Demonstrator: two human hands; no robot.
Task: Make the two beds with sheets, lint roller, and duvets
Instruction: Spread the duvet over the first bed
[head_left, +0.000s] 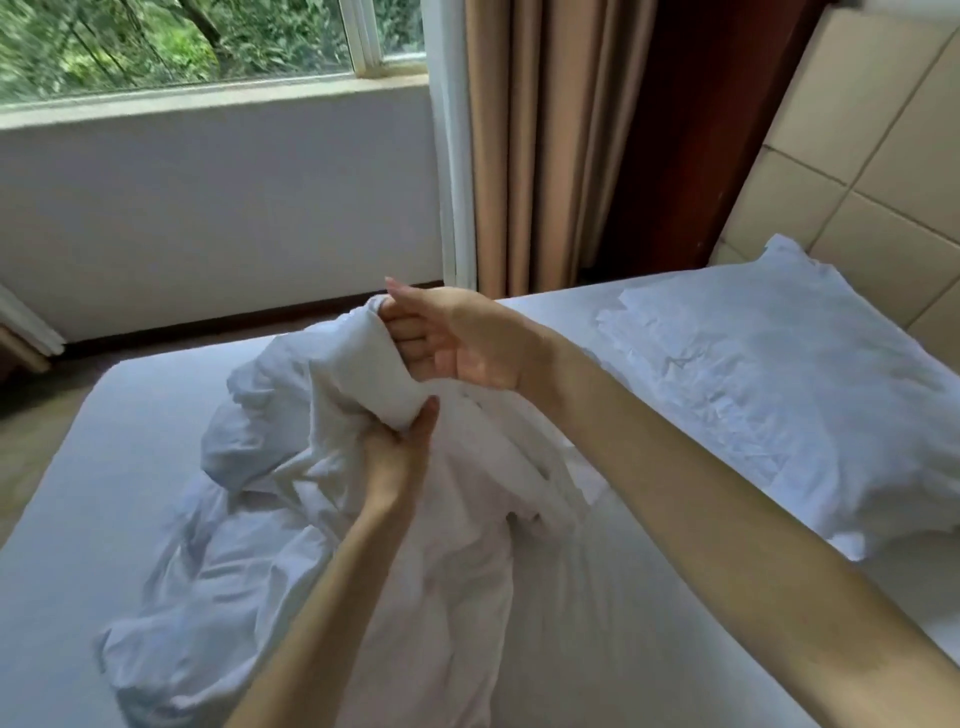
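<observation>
Sheet (291, 519) crumpled on bed (104, 441), gripped by left hand (397, 452), right hand (460, 338)

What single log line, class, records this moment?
left hand: grips bunched white sheet | right hand: grips same sheet higher | pillow: on bed

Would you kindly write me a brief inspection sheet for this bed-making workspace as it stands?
Surface: mattress covered by a smooth white sheet.
Job's things: crumpled white bedding bunched mid-bed, one fold lifted; whether it is a sheet or a duvet cover cannot be told.
Clutter: nothing seen.
Grippers: left hand grips the lifted fold from below; right hand holds its top with curled fingers.
Cables: nothing seen.
Surroundings: pillow at the head end, padded headboard behind it, beige curtain, window with greenery outside.
</observation>
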